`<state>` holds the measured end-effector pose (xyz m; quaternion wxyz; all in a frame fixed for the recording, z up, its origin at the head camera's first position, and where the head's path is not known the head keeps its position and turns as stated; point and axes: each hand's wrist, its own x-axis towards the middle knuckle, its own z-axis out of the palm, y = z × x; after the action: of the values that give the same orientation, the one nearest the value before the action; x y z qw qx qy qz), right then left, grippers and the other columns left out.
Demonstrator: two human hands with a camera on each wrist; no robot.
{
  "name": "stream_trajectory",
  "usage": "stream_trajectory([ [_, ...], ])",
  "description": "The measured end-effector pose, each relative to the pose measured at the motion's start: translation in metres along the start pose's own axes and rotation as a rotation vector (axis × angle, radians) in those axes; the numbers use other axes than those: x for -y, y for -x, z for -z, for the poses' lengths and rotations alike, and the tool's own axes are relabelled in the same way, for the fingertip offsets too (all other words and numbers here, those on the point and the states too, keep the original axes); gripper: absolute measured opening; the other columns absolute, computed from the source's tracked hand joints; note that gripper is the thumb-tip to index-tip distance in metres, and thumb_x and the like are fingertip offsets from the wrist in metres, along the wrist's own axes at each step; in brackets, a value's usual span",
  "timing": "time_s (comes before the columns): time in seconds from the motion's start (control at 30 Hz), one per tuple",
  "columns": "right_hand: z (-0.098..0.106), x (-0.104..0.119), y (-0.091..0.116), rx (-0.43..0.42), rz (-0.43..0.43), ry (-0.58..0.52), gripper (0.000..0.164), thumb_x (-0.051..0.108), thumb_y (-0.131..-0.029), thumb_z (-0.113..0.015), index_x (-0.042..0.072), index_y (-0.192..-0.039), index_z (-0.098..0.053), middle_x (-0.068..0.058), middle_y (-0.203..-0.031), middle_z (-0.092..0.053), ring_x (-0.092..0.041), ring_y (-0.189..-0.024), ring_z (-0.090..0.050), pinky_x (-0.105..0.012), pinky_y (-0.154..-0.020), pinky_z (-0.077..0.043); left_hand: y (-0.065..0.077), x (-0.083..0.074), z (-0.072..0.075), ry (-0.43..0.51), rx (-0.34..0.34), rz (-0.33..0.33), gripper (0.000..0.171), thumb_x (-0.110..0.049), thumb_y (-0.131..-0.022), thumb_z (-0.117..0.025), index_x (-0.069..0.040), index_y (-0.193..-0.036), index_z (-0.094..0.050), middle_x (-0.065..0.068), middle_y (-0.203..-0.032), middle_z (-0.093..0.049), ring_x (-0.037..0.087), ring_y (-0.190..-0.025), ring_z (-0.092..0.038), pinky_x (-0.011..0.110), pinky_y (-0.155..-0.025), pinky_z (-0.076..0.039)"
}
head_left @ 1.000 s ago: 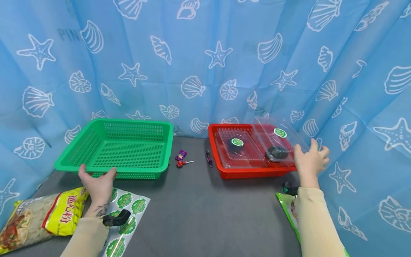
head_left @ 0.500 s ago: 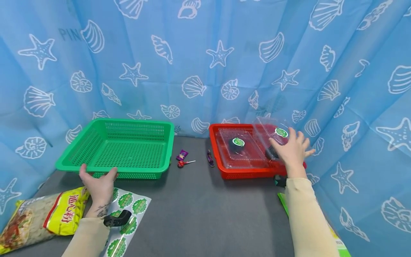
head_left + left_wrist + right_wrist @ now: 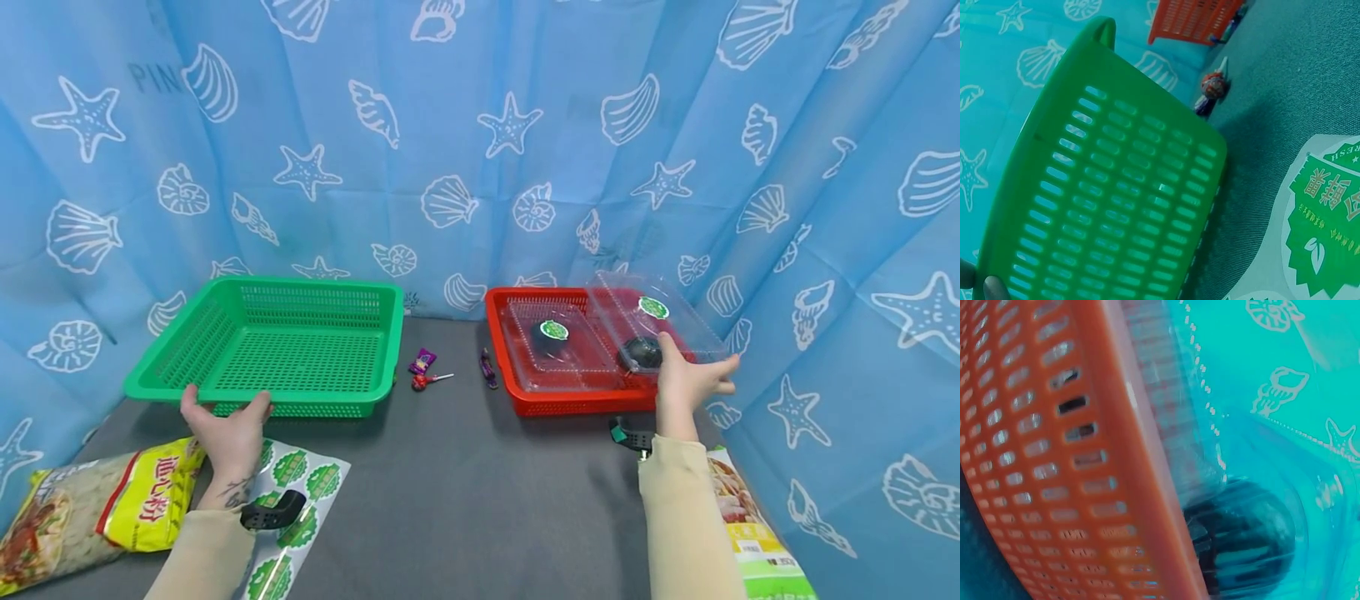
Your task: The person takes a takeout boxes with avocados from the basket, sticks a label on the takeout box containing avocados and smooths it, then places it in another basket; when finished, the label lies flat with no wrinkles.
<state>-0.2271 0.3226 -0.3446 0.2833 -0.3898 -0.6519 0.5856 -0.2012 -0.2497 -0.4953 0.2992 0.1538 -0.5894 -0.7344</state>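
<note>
My left hand (image 3: 231, 433) grips the front rim of an empty green plastic basket (image 3: 386, 392); fingertips (image 3: 996, 289) show at that rim in the left wrist view. My right hand (image 3: 688, 385) is at the front right of a red basket (image 3: 555, 408), thumb raised and fingers spread, overlapping the near edge of a clear plastic box (image 3: 675, 321). This box has a round green sticker, slants over the basket's right side and contains a rounded black thing (image 3: 1254, 540). A second stickered clear box (image 3: 581, 362) lies flat to its left. The right wrist view shows no fingers.
A sheet of green stickers (image 3: 307, 492) and a bag of noodles (image 3: 112, 508) lie at the left. Between the baskets are a lollipop (image 3: 422, 382) and small wrapped candies (image 3: 422, 360). A green-edged food bag (image 3: 757, 533) lies beside my right sleeve. A blue shell-patterned curtain (image 3: 465, 150) hangs behind.
My right hand moves from the slanted box's right corner leftward over its lid, then down toward the front edge. The left hand and both baskets stay in place.
</note>
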Motion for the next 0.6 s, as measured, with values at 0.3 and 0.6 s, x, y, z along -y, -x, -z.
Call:
stream_trajectory([
  [0.3,-0.0022,0.0044,-0.0008,0.063,-0.099,0.026,0.106,0.039,-0.066,-0.071,0.026,-0.139,0.005,-0.007,-0.139,0.008,-0.019,-0.101,-0.047,-0.025,-0.081,-0.046,0.0003,-0.0020,-0.0022,-0.006,-0.003,0.002,0.094,-0.014,-0.069,-0.072,-0.036,-0.133,-0.008,0.003,-0.128,-0.006,0.024,-0.069,-0.055,0.027,-0.063,-0.052],
  [0.6,-0.0053,-0.0011,0.0013,0.102,-0.125,0.131,0.097,0.029,-0.071,-0.065,0.018,-0.140,0.002,-0.014,-0.138,0.005,-0.020,-0.068,-0.052,-0.026,-0.058,-0.051,0.0010,-0.0048,-0.0022,0.020,-0.005,-0.006,0.095,-0.012,-0.069,-0.072,-0.036,-0.134,-0.007,0.005,-0.129,-0.005,0.024,-0.068,-0.055,0.028,-0.064,-0.052],
])
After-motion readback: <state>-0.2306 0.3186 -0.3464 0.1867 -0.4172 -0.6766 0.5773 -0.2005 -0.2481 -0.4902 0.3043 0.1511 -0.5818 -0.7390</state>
